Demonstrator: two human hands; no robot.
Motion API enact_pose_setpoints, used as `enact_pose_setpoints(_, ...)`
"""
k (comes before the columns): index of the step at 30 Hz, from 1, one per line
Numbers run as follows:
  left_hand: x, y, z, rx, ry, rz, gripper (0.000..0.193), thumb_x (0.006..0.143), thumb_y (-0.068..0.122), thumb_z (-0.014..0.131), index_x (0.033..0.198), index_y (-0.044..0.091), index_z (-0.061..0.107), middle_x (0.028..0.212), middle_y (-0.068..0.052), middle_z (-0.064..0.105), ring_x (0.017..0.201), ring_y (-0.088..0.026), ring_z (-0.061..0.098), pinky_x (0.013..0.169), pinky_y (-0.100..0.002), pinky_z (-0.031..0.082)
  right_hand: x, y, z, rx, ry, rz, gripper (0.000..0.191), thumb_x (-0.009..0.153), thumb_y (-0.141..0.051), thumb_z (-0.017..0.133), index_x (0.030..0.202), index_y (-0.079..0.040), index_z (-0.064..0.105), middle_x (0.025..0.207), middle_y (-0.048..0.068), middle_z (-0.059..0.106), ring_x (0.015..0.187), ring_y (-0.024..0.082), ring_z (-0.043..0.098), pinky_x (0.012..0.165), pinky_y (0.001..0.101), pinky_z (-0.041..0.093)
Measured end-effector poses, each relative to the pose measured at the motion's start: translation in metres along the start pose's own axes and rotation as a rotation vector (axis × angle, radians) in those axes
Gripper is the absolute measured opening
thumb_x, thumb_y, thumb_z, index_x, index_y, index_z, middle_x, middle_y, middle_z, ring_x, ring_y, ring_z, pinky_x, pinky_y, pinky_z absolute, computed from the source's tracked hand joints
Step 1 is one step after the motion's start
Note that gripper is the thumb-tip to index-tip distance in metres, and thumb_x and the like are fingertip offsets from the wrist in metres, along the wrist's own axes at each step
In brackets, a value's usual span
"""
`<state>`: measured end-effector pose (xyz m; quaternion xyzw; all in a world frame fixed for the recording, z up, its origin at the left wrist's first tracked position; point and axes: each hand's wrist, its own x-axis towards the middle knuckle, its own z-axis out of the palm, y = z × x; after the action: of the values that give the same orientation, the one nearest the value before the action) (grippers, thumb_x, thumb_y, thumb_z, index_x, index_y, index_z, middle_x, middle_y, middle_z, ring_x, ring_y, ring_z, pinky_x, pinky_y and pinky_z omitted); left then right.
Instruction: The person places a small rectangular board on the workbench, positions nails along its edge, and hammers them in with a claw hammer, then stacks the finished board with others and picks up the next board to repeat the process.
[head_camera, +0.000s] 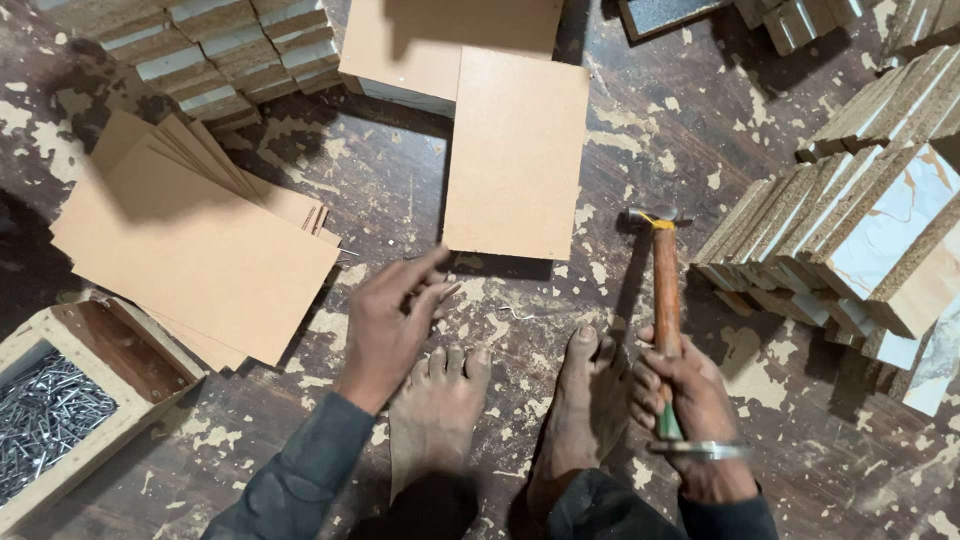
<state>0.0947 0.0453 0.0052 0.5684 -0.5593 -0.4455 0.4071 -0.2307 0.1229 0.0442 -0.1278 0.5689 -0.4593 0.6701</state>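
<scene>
Down on the floor (700, 130): a person is squatting barefoot on dark, paint-flecked boards, both feet showing between the arms.
Right hand (685, 395): it is gripping the lower end of a hammer's handle, fingers wrapped tight around it; a metal bangle is sitting on the wrist.
Hammer (665, 290): its wooden handle is pointing away from the person, and the steel head is lying just beside the leaning stack of chipboard strips (850, 240).
Left hand (390, 320): its fingers are stretching forward, loosely together, holding nothing, the tips hovering near the lower edge of a brown hardboard panel (517, 150).
Hardboard panel: it is lying flat, straight ahead of the feet.
Fanned pile of hardboard sheets (190, 240): it is lying left of the left hand.
Wooden box of nails (60, 400): it is sitting at the far left, well apart from both hands.
</scene>
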Motion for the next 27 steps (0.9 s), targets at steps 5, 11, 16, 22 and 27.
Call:
enact_pose_setpoints(5, 0.011, -0.001, 0.009, -0.264, 0.042, -0.235, 0.016, 0.096, 0.004, 0.068, 0.11, 0.007, 0.075, 0.094, -0.007, 0.079, 0.078, -0.011, 0.077, 0.064, -0.022, 0.065, -0.027, 0.009, 0.021, -0.696, 0.018, -0.407, 0.024, 0.092, -0.016, 0.059, 0.111, -0.002, 0.053, 0.064, 0.001, 0.061, 0.041, 0.01, 0.06, 0.03, 0.0265, 0.052)
enact_pose_setpoints(11, 0.023, -0.005, 0.012, 0.302, 0.091, 0.302, 0.019, 0.097, 0.004, 0.069, 0.116, 0.007, 0.065, 0.107, -0.008, 0.072, 0.088, -0.018, 0.072, 0.071, -0.029, 0.06, -0.026, 0.023, 0.04, -1.031, -0.071, -0.443, 0.015, 0.097, -0.021, 0.065, 0.097, -0.007, 0.065, 0.06, 0.002, 0.053, 0.046, 0.013, 0.048, 0.041, 0.0297, 0.04)
enact_pose_setpoints(16, 0.034, -0.006, 0.021, 0.281, 0.098, 0.346, 0.018, 0.093, -0.004, 0.066, 0.109, 0.003, 0.061, 0.108, -0.012, 0.054, 0.102, -0.03, 0.06, 0.086, -0.042, 0.054, -0.021, 0.024, 0.051, -1.145, -0.103, -0.467, 0.024, 0.097, -0.021, 0.062, 0.117, -0.006, 0.063, 0.067, 0.01, 0.058, 0.054, 0.024, 0.058, 0.054, 0.039, 0.047)
enact_pose_setpoints(22, 0.036, -0.014, 0.023, 0.295, 0.094, 0.349, 0.026, 0.089, -0.005, 0.067, 0.112, 0.002, 0.061, 0.11, -0.014, 0.054, 0.105, -0.034, 0.059, 0.087, -0.046, 0.052, -0.017, 0.027, 0.061, -1.319, -0.111, -0.744, 0.036, 0.097, -0.016, 0.061, 0.129, -0.002, 0.054, 0.096, 0.024, 0.07, 0.084, 0.046, 0.068, 0.088, 0.0545, 0.05)
enact_pose_setpoints(27, 0.037, -0.024, 0.029, 0.279, 0.116, 0.366, 0.022, 0.091, -0.004, 0.068, 0.111, 0.005, 0.062, 0.112, -0.012, 0.056, 0.107, -0.033, 0.061, 0.091, -0.044, 0.054, -0.014, 0.031, 0.057, -1.308, -0.07, -0.589, 0.029, 0.096, -0.016, 0.062, 0.122, -0.005, 0.056, 0.082, 0.022, 0.069, 0.068, 0.038, 0.073, 0.059, 0.0461, 0.055)
